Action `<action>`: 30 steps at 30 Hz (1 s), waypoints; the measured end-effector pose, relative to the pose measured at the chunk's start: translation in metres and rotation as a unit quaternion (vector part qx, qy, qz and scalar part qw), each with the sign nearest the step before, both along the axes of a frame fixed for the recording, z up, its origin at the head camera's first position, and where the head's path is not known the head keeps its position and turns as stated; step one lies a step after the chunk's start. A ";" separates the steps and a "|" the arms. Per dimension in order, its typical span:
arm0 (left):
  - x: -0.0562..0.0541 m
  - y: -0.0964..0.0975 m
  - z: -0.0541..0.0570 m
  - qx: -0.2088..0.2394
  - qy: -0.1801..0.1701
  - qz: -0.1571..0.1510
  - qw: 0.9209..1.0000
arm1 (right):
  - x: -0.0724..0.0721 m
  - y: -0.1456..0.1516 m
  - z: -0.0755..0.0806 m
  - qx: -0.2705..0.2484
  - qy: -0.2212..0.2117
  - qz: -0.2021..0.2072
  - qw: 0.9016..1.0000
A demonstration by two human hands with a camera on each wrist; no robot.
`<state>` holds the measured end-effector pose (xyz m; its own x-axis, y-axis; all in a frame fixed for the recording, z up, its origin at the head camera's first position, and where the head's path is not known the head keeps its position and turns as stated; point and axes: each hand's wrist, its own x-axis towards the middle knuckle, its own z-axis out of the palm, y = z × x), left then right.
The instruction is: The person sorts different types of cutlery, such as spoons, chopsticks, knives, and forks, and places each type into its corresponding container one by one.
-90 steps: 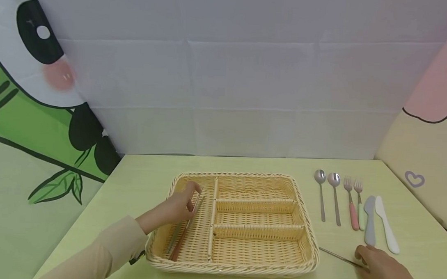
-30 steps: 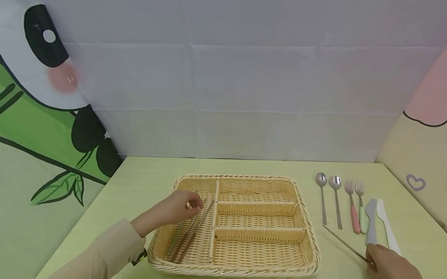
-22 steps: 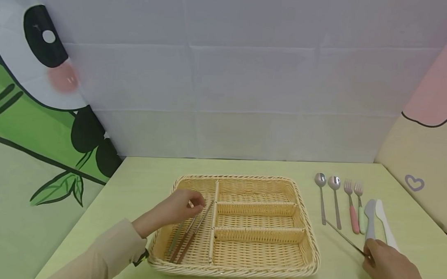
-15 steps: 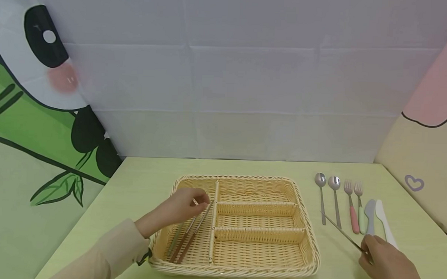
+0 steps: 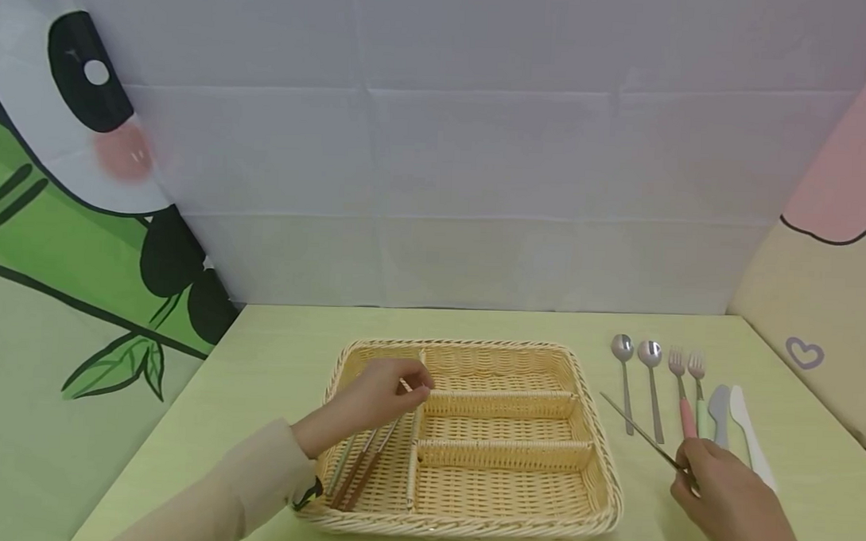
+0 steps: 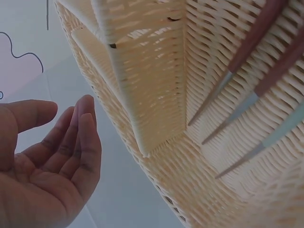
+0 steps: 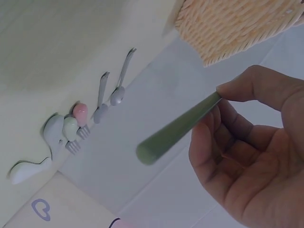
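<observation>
While the right hand [image 5: 726, 504] pinched a chopstick [image 5: 642, 439] near the table's right edge, its tip slanting toward the basket [image 5: 598, 475], the left hand [image 5: 378, 400] hovered slack-fingered, empty, over the left compartment.

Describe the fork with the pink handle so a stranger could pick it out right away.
Right of the wicker basket, cutlery lies in a row on the green table. After the two spoons come two forks; the pink-handled fork is the left one, its neighbour's handle pale green.
</observation>
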<state>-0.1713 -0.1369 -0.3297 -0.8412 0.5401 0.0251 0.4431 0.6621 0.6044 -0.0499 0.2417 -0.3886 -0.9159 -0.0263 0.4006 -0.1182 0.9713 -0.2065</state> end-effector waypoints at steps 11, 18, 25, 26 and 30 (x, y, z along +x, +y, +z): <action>0.002 0.023 -0.002 0.040 -0.016 -0.018 0.999 | -0.008 -0.024 0.005 0.005 0.092 0.052 0.994; 0.003 0.035 -0.006 0.060 -0.034 -0.034 0.997 | -0.013 -0.040 0.009 0.011 0.117 0.077 0.990; 0.005 0.047 -0.009 0.087 -0.065 -0.041 0.993 | -0.014 -0.057 0.013 0.001 0.103 0.080 0.991; 0.006 0.048 -0.008 0.091 -0.069 -0.041 0.993 | -0.014 -0.059 0.014 0.000 0.103 0.081 0.991; 0.008 0.054 -0.007 0.097 -0.082 -0.036 0.991 | -0.015 -0.067 0.017 -0.001 0.105 0.087 0.991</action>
